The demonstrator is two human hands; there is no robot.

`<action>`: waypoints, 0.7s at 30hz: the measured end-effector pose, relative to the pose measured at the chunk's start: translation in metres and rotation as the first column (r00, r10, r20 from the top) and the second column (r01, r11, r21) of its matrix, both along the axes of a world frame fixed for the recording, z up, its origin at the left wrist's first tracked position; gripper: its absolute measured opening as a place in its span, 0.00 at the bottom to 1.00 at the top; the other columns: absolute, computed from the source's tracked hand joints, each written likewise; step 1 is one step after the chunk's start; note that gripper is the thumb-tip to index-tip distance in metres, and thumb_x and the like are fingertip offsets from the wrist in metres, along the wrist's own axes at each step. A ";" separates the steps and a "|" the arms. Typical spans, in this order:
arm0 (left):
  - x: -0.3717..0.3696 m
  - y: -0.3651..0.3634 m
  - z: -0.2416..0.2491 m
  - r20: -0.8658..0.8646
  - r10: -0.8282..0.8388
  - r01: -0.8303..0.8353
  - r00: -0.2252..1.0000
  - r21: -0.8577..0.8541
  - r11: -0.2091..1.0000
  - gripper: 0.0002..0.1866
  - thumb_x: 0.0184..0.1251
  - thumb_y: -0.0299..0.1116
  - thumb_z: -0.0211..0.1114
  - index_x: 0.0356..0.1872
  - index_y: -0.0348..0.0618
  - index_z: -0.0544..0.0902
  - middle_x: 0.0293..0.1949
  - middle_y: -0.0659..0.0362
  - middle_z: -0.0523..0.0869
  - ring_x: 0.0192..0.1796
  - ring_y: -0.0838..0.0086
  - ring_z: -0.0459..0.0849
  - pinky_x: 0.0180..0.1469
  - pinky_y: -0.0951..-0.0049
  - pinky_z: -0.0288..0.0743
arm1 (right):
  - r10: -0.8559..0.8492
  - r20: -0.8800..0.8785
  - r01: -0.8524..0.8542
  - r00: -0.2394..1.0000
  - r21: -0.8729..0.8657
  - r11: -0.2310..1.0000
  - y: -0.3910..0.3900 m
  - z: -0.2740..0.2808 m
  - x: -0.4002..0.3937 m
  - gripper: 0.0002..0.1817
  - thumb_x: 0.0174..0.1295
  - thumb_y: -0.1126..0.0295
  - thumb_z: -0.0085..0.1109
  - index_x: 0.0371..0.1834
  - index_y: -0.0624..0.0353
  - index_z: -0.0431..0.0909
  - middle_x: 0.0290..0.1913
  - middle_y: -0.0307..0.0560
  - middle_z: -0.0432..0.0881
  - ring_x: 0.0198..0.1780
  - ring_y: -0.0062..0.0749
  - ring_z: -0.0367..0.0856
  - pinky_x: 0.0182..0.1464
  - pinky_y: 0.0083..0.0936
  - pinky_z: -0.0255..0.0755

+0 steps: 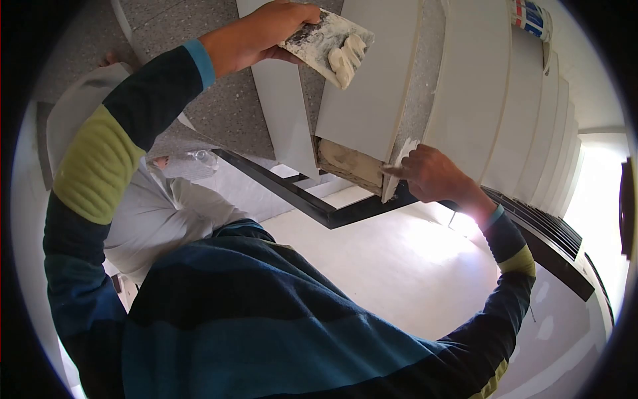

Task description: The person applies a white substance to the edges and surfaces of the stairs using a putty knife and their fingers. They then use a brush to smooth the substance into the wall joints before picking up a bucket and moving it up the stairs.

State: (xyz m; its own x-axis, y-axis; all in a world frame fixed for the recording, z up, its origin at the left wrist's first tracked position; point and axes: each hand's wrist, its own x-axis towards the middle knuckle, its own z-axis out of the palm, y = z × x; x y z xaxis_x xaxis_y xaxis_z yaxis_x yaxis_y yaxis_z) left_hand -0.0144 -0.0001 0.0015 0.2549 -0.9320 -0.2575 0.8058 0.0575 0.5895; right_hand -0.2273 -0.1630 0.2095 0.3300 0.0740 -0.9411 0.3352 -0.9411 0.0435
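Observation:
My left hand [278,32] grips the edge of a flat, stained board [323,41], its fingers closed. Thick cream-coloured paste [347,61] is heaped on the board's far side. Lower right, my right hand [432,174] is closed at the end of a stair step, on something I cannot make out. White paste [403,154] shows along the step's edge beside my fingers. Just left of that hand, a rough, bare beige patch [350,162] shows at the step's end, under a pale panel [365,80].
A black metal frame [330,218] runs beneath the step ends, and a dark slatted railing [541,223] continues at right. More pale steps [473,93] curve away to the right. A printed bucket [530,18] stands at the top right. Speckled grey slabs [226,100] lie at left.

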 end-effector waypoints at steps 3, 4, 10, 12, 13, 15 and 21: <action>0.000 0.000 0.000 -0.002 -0.005 0.004 1.000 -0.023 1.000 0.12 0.63 0.33 0.47 0.38 0.36 0.77 0.31 0.59 0.82 0.31 0.76 0.81 0.34 0.75 0.78 | -0.016 -0.041 0.019 0.999 0.082 0.996 0.002 0.001 -0.003 0.36 0.37 0.76 0.53 0.59 0.46 0.71 0.27 0.44 0.77 0.32 0.36 0.75 0.45 0.32 0.70; 0.000 0.000 -0.001 -0.004 -0.004 0.003 1.000 -0.027 1.000 0.12 0.63 0.33 0.47 0.38 0.36 0.77 0.31 0.59 0.82 0.31 0.76 0.81 0.33 0.75 0.78 | -0.034 0.019 0.033 0.999 0.067 0.997 0.002 0.000 -0.002 0.37 0.38 0.77 0.52 0.60 0.47 0.70 0.27 0.44 0.77 0.32 0.36 0.75 0.44 0.32 0.70; -0.001 -0.003 -0.004 0.009 -0.021 0.021 1.000 -0.026 0.999 0.13 0.63 0.33 0.47 0.37 0.36 0.77 0.30 0.59 0.81 0.30 0.76 0.81 0.32 0.74 0.78 | -0.150 0.156 0.149 0.976 0.022 0.989 -0.007 -0.005 0.008 0.36 0.40 0.79 0.50 0.61 0.49 0.68 0.27 0.45 0.78 0.32 0.36 0.76 0.43 0.32 0.70; 0.000 -0.003 -0.005 0.006 -0.017 0.017 1.000 -0.039 0.999 0.12 0.63 0.33 0.47 0.37 0.36 0.77 0.30 0.59 0.81 0.29 0.76 0.81 0.32 0.74 0.78 | -0.155 0.185 0.158 0.970 -0.002 0.987 -0.010 -0.006 0.009 0.36 0.41 0.79 0.50 0.61 0.49 0.68 0.26 0.45 0.78 0.32 0.36 0.76 0.43 0.32 0.70; 0.000 -0.003 -0.005 0.017 -0.013 0.014 1.000 -0.047 0.999 0.12 0.63 0.33 0.47 0.37 0.36 0.77 0.30 0.59 0.81 0.29 0.76 0.81 0.31 0.75 0.78 | -0.048 0.177 0.053 0.983 -0.023 0.998 -0.013 -0.006 0.008 0.36 0.41 0.79 0.51 0.61 0.49 0.68 0.26 0.45 0.78 0.32 0.36 0.76 0.44 0.32 0.70; 0.001 -0.002 -0.005 0.029 -0.004 0.005 1.000 -0.053 0.999 0.12 0.63 0.33 0.47 0.36 0.36 0.77 0.30 0.59 0.81 0.29 0.76 0.81 0.31 0.75 0.78 | 0.064 0.169 -0.058 0.984 -0.040 0.998 -0.020 -0.002 0.005 0.36 0.42 0.79 0.51 0.62 0.49 0.67 0.25 0.45 0.78 0.32 0.36 0.76 0.44 0.31 0.70; 0.000 -0.003 -0.004 0.007 0.014 -0.014 1.000 -0.066 0.998 0.12 0.63 0.33 0.48 0.36 0.36 0.77 0.29 0.59 0.81 0.28 0.77 0.80 0.30 0.76 0.78 | 0.119 0.116 -0.127 0.986 0.060 0.990 -0.021 0.010 0.011 0.38 0.42 0.77 0.54 0.65 0.50 0.62 0.28 0.44 0.78 0.31 0.36 0.76 0.44 0.31 0.70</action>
State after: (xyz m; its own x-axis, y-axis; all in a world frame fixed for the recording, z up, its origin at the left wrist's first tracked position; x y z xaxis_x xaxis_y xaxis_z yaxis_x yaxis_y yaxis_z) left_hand -0.0141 -0.0029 -0.0028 0.2698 -0.9432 -0.1941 0.8002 0.1075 0.5900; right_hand -0.2159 -0.1836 0.2194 0.4170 0.1824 -0.8904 0.4452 -0.8951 0.0251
